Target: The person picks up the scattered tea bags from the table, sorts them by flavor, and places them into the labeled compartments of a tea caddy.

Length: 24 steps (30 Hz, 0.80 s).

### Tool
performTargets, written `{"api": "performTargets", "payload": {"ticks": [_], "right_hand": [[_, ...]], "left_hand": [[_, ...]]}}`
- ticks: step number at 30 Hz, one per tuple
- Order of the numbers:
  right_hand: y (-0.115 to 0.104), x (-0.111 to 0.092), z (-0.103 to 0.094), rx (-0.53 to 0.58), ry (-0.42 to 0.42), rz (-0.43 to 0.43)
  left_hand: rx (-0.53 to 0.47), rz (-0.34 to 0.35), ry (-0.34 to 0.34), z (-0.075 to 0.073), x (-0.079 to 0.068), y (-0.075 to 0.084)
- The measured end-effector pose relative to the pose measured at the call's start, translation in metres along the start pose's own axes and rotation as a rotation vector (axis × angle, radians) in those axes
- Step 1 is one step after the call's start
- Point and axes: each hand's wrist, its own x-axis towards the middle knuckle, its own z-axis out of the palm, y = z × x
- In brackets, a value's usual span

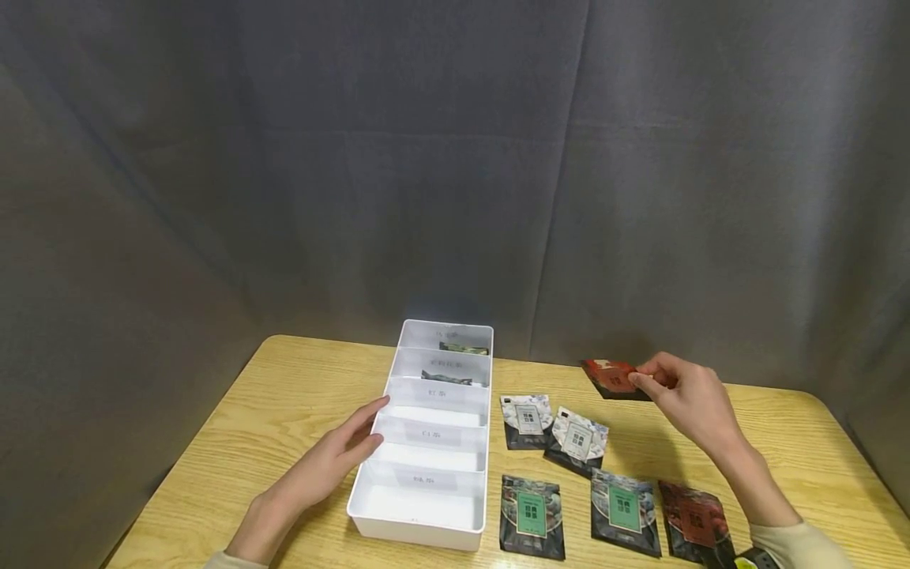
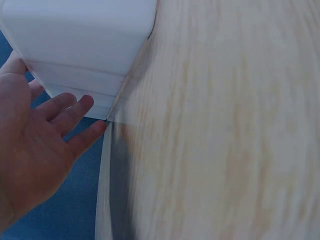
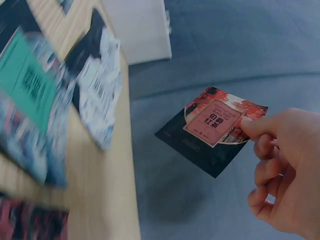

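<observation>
Between thumb and fingers, my right hand (image 1: 693, 399) pinches a red and black tea sachet (image 3: 215, 120) by one edge, in the air above the back right of the table. My left hand (image 1: 320, 458) rests against the left side of a long white divided box (image 1: 419, 533), its fingers fairly straight in the left wrist view. Labels mark the box's compartments. One green sachet (image 1: 464, 348) stands in the rearmost compartment and a dark greenish sachet (image 1: 446, 378) in the second; the three nearer compartments show only their white insides.
Right of the box lie two white and black sachets (image 1: 526, 419), slightly overlapping. Nearer the front are two green-labelled sachets (image 1: 532, 518) and another red sachet (image 1: 695, 521), close to the right forearm. A grey curtain (image 1: 426, 197) hangs behind the wooden table (image 1: 242, 419).
</observation>
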Motion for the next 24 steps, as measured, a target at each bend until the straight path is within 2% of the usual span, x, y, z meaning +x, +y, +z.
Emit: {"api": "performTargets", "payload": {"ticks": [8,12,24], "right_hand": [[-0.035,0.01,0.011,0.084,0.047,-0.107],[-0.052,0.012,0.02,0.105,0.043,-0.155],[-0.099,0.018,0.043,0.172,0.042,-0.263]], "left_hand": [[0.014,0.009,0.0,0.0,0.0,0.0],[0.011,-0.007,0.001,0.0,0.0,0.001],[0.02,0.009,0.006,0.0,-0.001,0.001]]}}
